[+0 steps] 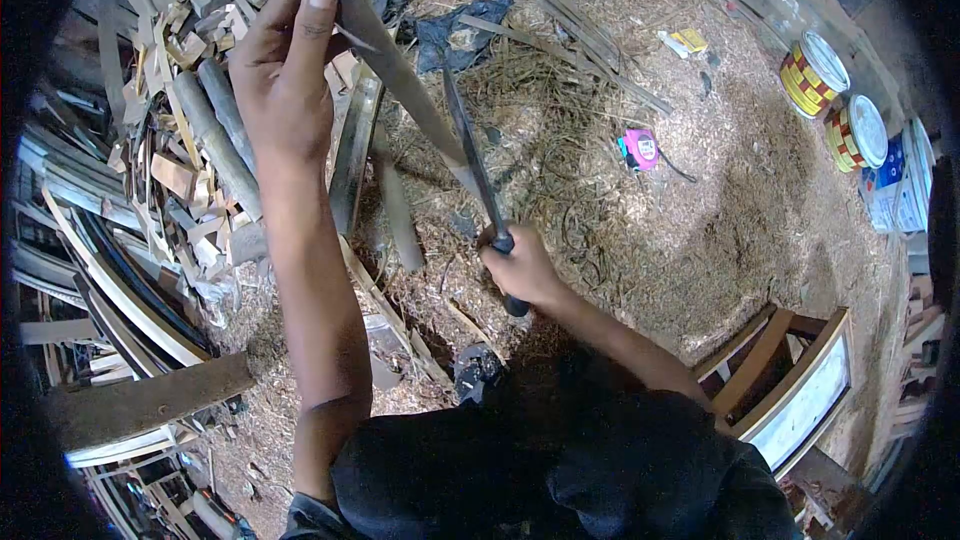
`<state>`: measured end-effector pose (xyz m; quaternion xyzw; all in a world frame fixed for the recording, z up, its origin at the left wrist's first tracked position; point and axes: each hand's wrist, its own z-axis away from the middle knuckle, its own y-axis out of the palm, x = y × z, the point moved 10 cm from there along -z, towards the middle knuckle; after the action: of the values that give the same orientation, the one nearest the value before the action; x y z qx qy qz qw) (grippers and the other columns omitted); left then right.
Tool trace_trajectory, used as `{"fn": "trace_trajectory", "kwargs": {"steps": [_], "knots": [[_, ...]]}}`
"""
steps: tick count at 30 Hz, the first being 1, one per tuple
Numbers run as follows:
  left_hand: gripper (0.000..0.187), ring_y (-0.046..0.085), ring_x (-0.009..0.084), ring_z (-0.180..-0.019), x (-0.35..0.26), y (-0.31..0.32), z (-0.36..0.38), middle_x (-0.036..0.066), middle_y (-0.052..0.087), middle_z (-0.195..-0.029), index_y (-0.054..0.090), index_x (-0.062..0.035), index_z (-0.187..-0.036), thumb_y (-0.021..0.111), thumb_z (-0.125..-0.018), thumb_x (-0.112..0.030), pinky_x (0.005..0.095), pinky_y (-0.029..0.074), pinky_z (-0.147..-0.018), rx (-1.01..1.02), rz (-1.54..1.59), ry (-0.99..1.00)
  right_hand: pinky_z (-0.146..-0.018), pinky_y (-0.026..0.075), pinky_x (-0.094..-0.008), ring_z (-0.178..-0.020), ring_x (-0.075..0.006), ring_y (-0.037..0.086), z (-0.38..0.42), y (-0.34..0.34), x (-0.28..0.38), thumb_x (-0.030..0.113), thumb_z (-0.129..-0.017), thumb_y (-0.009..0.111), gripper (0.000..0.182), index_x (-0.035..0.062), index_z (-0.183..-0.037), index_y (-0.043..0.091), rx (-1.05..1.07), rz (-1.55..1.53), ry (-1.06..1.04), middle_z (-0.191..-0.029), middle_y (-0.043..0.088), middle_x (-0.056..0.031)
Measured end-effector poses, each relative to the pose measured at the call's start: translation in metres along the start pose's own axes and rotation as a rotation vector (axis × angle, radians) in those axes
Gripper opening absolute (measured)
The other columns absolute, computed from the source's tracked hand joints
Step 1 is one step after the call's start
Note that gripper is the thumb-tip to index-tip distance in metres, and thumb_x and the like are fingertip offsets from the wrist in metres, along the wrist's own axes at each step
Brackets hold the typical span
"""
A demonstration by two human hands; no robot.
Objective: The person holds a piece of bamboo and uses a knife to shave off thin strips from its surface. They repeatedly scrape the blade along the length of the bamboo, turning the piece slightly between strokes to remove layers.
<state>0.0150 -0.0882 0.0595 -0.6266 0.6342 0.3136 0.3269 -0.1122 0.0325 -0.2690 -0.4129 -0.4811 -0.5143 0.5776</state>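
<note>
the wooden strip (405, 80) is held up above the shaving-strewn floor (590, 220), pinched toward its upper part by the fingers of the left hand (290, 70), its long axis slanting down and to the right from them. its low end comes just beside the blade of a long dark tool (472, 145), whether touching i cannot tell, and is nearer the right hand (522, 265), whose fingers wrap the tool's handle; beyond lies a pink tape measure (640, 148), with piled offcuts (175, 175) off left.

Two hands (290, 90) (525, 268) are showing, one held strip (405, 80), one blade (466, 125), one tape measure (638, 149), two checkered buckets (806, 82) (853, 135), one blue-and-white bucket (889, 195)
</note>
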Motion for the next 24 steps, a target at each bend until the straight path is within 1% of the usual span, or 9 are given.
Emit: {"fn": "trace_trajectory", "kwargs": {"steps": [3, 5, 9, 13, 14, 17, 21, 23, 24], "knots": [[0.028, 0.059, 0.0087, -0.083, 0.001, -0.005, 0.002, 0.003, 0.064, -0.095, 0.063, -0.0013, -0.110, 0.060, -0.093, -0.022, 0.0223, 0.048, -0.069, -0.031, -0.012, -0.004, -0.052, 0.045, -0.0384, -0.052, -0.0222, 0.057, -0.008, -0.006, -0.048, 0.020, -0.076, 0.063, 0.021, 0.0008, -0.068, 0.057, -0.033, 0.217, -0.057, -0.055, 0.055, -0.0115], [0.027, 0.059, 0.0089, -0.083, -0.002, -0.001, 0.005, 0.003, 0.065, -0.096, 0.063, -0.0008, -0.110, 0.060, -0.093, -0.021, 0.0225, 0.048, -0.069, -0.034, -0.019, -0.028, -0.057, 0.047, -0.0374, -0.059, -0.0212, 0.061, 0.001, -0.012, -0.127, 0.021, -0.076, 0.062, 0.022, 0.0014, -0.067, 0.058, 0.124, 0.232, 0.506, -0.058, 0.058, -0.0119], [0.027, 0.060, 0.0090, -0.083, 0.001, 0.004, 0.006, 0.003, 0.065, -0.095, 0.063, 0.0003, -0.109, 0.060, -0.093, -0.021, 0.0232, 0.048, -0.071, -0.032, -0.048, 0.019, -0.054, 0.046, -0.0364, -0.058, -0.0189, 0.061, 0.011, -0.010, -0.091, 0.018, -0.079, 0.059, 0.019, 0.0024, -0.068, 0.060, 0.066, 0.093, 0.462, -0.060, 0.060, -0.0091], [0.024, 0.060, 0.0081, -0.080, -0.010, -0.004, 0.001, 0.003, 0.065, -0.091, 0.063, 0.0022, -0.104, 0.062, -0.092, -0.018, 0.0236, 0.051, -0.070, -0.099, -0.160, 0.104, -0.051, 0.043, -0.0325, -0.052, -0.0135, 0.054, 0.007, -0.002, -0.011, 0.011, -0.079, 0.060, 0.011, 0.0020, -0.074, 0.062, -0.096, -0.002, -0.003, -0.059, 0.060, -0.0057], [0.022, 0.059, 0.0071, -0.078, -0.011, -0.007, 0.001, 0.003, 0.065, -0.088, 0.063, 0.0029, -0.101, 0.063, -0.091, -0.017, 0.0233, 0.052, -0.068, -0.111, -0.200, 0.103, -0.037, 0.036, -0.0260, -0.041, -0.0084, 0.049, 0.010, 0.007, 0.004, 0.001, -0.083, 0.055, 0.002, 0.0016, -0.083, 0.057, 0.003, -0.043, 0.057, -0.055, 0.052, -0.0008], [0.020, 0.059, 0.0061, -0.075, -0.015, -0.007, 0.006, 0.002, 0.064, -0.084, 0.062, 0.0037, -0.097, 0.064, -0.090, -0.015, 0.0229, 0.053, -0.067, -0.147, -0.237, 0.029, -0.037, 0.036, -0.0246, -0.043, -0.0075, 0.049, 0.011, 0.014, 0.064, 0.001, -0.083, 0.055, 0.004, 0.0017, -0.085, 0.059, 0.063, -0.239, -0.039, -0.056, 0.053, -0.0003], [0.022, 0.060, 0.0074, -0.076, -0.018, -0.007, 0.009, 0.004, 0.065, -0.086, 0.062, 0.0039, -0.100, 0.064, -0.090, -0.015, 0.0244, 0.054, -0.069, -0.100, -0.228, 0.069, -0.040, 0.038, -0.0271, -0.045, -0.0091, 0.050, 0.003, 0.014, 0.069, 0.000, -0.082, 0.055, 0.005, 0.0000, -0.085, 0.059, -0.074, -0.001, -0.438, -0.057, 0.053, -0.0015], [0.023, 0.061, 0.0108, -0.086, -0.016, -0.011, 0.007, 0.005, 0.066, -0.097, 0.062, 0.0022, -0.109, 0.061, -0.091, -0.013, 0.0265, 0.054, -0.073, -0.112, -0.296, 0.047, -0.040, 0.039, -0.0293, -0.045, -0.0103, 0.050, -0.004, 0.011, 0.022, 0.001, -0.083, 0.054, 0.006, 0.0006, -0.079, 0.057, -0.053, -0.068, -0.183, -0.058, 0.054, -0.0024], [0.023, 0.061, 0.0108, -0.086, -0.016, -0.013, 0.006, 0.005, 0.066, -0.097, 0.062, 0.0022, -0.109, 0.061, -0.091, -0.013, 0.0265, 0.054, -0.073, -0.115, -0.293, 0.052, -0.040, 0.039, -0.0298, -0.044, -0.0108, 0.050, -0.008, 0.007, -0.016, 0.001, -0.084, 0.053, 0.008, 0.0012, -0.076, 0.055, 0.003, -0.094, 0.119, -0.057, 0.053, -0.0025]]}}
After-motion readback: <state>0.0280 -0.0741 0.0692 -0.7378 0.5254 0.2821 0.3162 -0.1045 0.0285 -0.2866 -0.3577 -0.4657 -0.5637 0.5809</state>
